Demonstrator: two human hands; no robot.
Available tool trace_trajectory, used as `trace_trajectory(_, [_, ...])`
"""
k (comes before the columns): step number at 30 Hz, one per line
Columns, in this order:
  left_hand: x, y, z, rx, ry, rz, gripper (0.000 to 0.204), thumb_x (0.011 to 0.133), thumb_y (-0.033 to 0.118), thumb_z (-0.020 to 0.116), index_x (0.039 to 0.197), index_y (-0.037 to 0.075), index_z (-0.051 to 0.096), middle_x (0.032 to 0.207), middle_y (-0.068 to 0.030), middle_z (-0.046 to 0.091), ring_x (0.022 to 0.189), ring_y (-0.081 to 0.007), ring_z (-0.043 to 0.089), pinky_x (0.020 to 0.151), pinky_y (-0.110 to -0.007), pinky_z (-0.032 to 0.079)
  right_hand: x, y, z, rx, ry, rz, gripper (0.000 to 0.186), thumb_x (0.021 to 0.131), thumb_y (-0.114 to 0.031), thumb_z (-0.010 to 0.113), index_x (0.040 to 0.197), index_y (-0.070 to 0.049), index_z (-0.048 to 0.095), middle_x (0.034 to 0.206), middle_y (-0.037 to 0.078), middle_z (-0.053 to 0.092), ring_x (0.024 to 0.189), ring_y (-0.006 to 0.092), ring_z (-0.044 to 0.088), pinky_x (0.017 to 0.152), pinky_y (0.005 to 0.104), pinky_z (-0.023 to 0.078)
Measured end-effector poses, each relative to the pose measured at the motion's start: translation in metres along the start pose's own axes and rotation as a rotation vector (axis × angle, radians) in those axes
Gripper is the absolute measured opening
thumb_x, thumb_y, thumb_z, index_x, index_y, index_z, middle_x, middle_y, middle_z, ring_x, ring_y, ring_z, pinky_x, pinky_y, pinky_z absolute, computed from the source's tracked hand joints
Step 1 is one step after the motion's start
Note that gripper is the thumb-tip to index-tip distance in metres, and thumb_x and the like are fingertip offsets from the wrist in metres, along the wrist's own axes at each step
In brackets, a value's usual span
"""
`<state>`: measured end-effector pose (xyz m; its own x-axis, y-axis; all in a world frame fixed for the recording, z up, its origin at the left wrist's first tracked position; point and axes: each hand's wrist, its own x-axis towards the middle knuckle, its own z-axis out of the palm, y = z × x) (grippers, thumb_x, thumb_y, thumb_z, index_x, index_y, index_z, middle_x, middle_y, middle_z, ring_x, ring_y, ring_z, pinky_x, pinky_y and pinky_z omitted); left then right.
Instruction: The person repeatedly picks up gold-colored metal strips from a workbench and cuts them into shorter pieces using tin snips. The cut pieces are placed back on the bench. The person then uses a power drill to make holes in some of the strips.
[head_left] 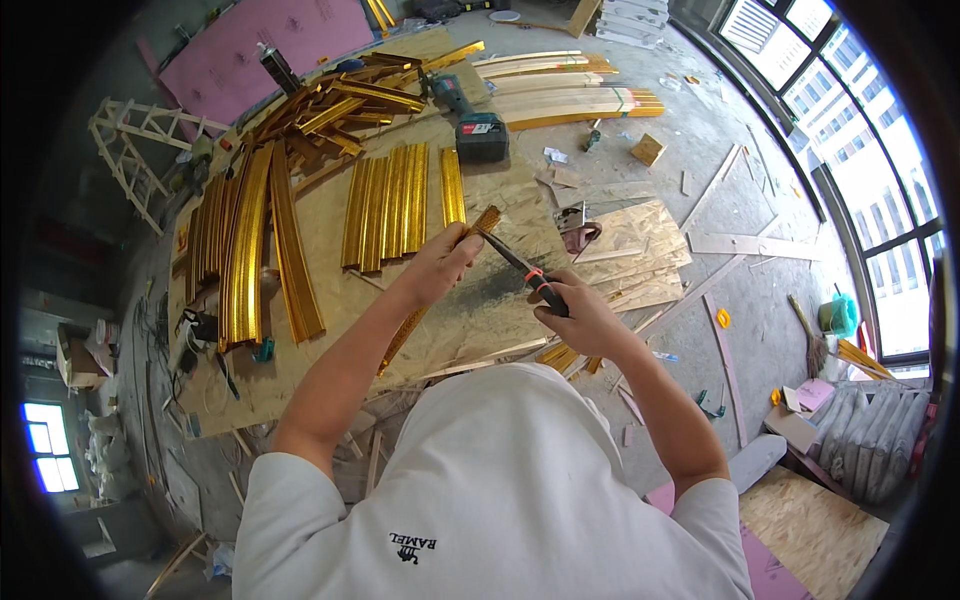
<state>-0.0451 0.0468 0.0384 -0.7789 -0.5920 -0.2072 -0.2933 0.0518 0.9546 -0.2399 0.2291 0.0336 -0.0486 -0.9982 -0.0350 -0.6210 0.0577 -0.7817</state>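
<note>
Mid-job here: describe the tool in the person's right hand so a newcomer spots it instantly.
Start with the large wood-chip board in mid-view. Over its near side, the right hand holds the tool, its slim shaft reaching up and left to the gold strip in the left hand. Its red-and-black handle sets it apart.

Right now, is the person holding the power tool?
No, the power tool sits on the wooden board, apart from the left hand and right hand.
</note>
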Motion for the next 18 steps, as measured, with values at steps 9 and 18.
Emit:
trace_trajectory(9, [-0.002,-0.010,-0.007,0.067,-0.080,-0.047,0.040,0.102,0.046,0.041,0.093,0.009,0.048,0.077,0.0010,0.048,0.063,-0.0078,0.046,0.057,-0.025,0.042,0.005,0.000,-0.007,0.036,-0.156,0.070,0.023,0.086,-0.024,0.069,0.094,-0.003,0.067,0.104,0.016,0.058,0.092,0.0316,0.059,0.079,0.0385,0.047])
trace_trajectory(18, [0.035,-0.037,-0.002,0.147,-0.060,-0.651,0.064,0.097,0.062,0.039,0.113,0.001,0.048,0.088,-0.0068,0.052,0.062,-0.0132,0.048,0.056,-0.033,0.049,0.044,0.066,0.066,-0.606,0.164,0.005,0.014,0.080,-0.011,0.061,0.090,-0.007,0.069,0.099,0.017,0.055,0.095,0.0352,0.059,0.075,0.0429,0.049])
